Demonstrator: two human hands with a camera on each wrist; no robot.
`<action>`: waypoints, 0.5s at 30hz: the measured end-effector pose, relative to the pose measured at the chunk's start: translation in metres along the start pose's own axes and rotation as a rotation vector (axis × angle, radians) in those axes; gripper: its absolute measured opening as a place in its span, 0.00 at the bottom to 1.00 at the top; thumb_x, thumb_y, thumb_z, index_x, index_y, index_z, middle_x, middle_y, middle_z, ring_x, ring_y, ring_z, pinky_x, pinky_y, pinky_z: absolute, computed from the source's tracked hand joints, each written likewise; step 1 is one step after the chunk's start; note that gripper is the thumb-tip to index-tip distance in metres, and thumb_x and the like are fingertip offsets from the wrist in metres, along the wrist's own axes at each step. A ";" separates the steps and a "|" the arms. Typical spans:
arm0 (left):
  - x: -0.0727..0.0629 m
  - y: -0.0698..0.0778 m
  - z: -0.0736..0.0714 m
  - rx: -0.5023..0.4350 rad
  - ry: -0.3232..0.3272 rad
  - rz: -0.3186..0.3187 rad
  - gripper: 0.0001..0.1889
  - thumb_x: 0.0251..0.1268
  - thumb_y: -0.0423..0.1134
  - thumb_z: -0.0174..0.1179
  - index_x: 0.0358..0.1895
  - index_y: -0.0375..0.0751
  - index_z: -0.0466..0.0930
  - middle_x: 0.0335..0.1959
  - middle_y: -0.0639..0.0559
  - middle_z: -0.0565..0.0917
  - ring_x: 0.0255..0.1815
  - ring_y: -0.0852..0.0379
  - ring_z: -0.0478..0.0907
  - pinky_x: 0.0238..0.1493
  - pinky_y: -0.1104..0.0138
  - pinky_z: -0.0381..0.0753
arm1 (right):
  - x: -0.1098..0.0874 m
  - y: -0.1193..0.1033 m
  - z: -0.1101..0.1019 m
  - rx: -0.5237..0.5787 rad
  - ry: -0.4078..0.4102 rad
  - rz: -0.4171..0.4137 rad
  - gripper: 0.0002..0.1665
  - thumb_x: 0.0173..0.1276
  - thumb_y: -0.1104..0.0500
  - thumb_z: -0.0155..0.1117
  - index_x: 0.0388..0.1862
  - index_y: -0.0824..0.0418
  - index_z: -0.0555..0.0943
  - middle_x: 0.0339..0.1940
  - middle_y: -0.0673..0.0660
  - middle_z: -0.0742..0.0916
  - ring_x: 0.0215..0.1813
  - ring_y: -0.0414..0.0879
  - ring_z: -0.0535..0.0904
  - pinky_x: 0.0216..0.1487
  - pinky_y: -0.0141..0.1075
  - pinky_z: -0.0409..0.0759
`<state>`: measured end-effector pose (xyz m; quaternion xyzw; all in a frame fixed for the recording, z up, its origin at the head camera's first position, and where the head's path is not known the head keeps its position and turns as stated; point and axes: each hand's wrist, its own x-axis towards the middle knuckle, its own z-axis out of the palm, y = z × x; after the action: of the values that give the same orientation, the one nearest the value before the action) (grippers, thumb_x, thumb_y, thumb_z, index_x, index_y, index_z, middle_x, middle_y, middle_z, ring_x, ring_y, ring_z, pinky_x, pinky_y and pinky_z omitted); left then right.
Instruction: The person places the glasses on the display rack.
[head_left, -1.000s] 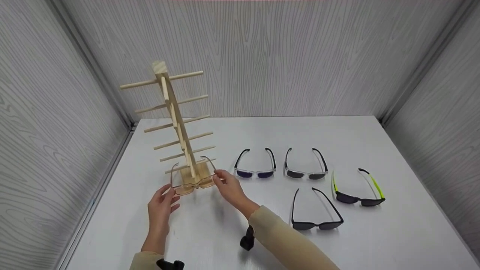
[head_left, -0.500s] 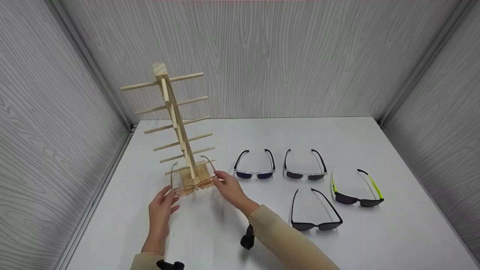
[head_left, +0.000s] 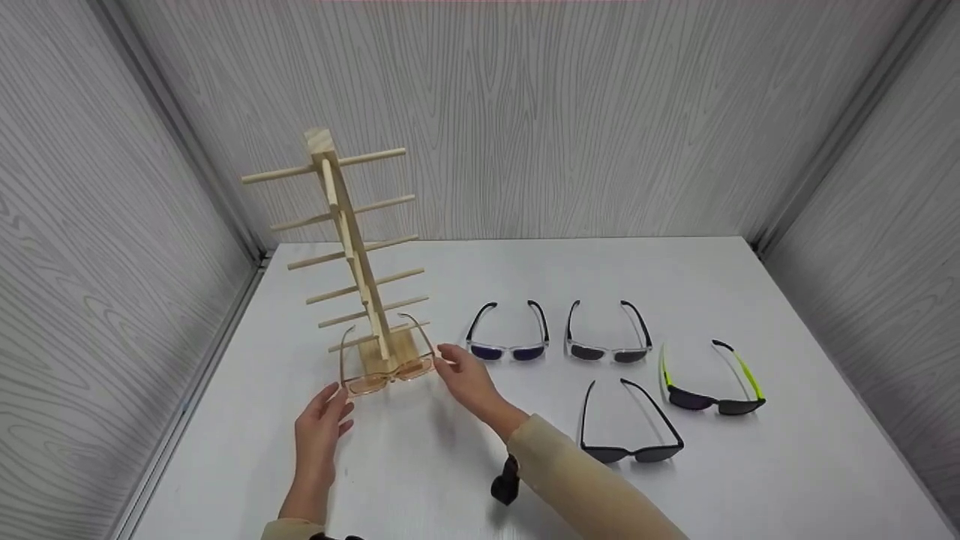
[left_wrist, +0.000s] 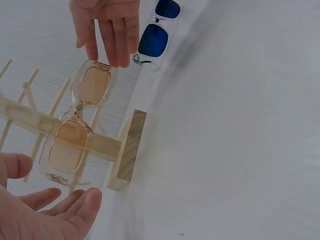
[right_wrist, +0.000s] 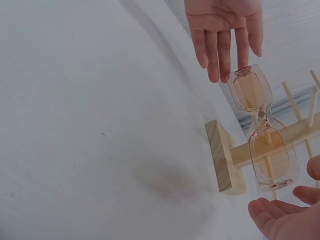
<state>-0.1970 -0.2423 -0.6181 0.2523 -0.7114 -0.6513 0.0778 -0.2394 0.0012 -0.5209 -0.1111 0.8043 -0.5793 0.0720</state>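
Note:
A pair of sunglasses (head_left: 369,383) with a clear pinkish frame and orange lenses sits at the lowest peg of the wooden display rack (head_left: 319,142). Its temples point back on both sides of the post. My left hand (head_left: 318,431) is beside the left end of the frame, fingers loosely spread and thumb apart from it. On the other side my right hand (head_left: 471,381) has relaxed fingers close to the right hinge. Both wrist views show the orange lenses (left_wrist: 68,145) between the two hands, with neither hand gripping the frame.
To the right on the white table (head_left: 420,480) lie sunglasses with blue lenses (head_left: 487,352), a clear-framed dark pair (head_left: 628,355), a black pair (head_left: 655,454) and a pair with neon-yellow temples (head_left: 739,407). Bare pegs (head_left: 279,175) stick out higher on the rack.
Both hands have let go of the orange-lensed sunglasses and moved slightly outward, the right hand to the right, the left down and left. The sunglasses stay at the lowest peg.

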 end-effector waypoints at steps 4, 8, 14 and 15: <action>0.002 -0.006 -0.003 0.044 0.015 -0.014 0.35 0.58 0.67 0.51 0.65 0.52 0.67 0.58 0.52 0.74 0.53 0.56 0.75 0.46 0.67 0.78 | -0.006 -0.003 -0.007 -0.017 -0.005 -0.001 0.22 0.71 0.56 0.53 0.60 0.67 0.72 0.57 0.65 0.78 0.55 0.56 0.75 0.53 0.43 0.75; -0.008 0.008 -0.007 0.072 0.016 -0.018 0.34 0.61 0.64 0.51 0.65 0.50 0.66 0.58 0.49 0.74 0.54 0.55 0.74 0.41 0.72 0.78 | -0.010 -0.007 -0.014 -0.020 -0.010 0.009 0.23 0.71 0.55 0.53 0.60 0.65 0.72 0.58 0.64 0.77 0.56 0.55 0.75 0.55 0.45 0.74; -0.056 0.062 -0.004 0.097 0.018 -0.038 0.29 0.68 0.55 0.48 0.66 0.43 0.63 0.59 0.46 0.70 0.55 0.53 0.72 0.44 0.68 0.78 | -0.017 -0.008 -0.025 -0.014 0.007 0.031 0.22 0.71 0.54 0.53 0.60 0.63 0.72 0.56 0.61 0.79 0.56 0.54 0.74 0.53 0.44 0.74; -0.064 0.071 -0.003 0.093 0.020 -0.035 0.28 0.69 0.54 0.48 0.65 0.41 0.63 0.59 0.44 0.70 0.56 0.52 0.71 0.48 0.64 0.77 | -0.018 -0.009 -0.027 -0.013 0.007 0.036 0.22 0.71 0.54 0.53 0.60 0.63 0.72 0.55 0.60 0.79 0.56 0.53 0.75 0.53 0.43 0.75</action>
<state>-0.1588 -0.2137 -0.5352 0.2747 -0.7355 -0.6162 0.0617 -0.2273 0.0279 -0.5043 -0.0952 0.8100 -0.5732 0.0789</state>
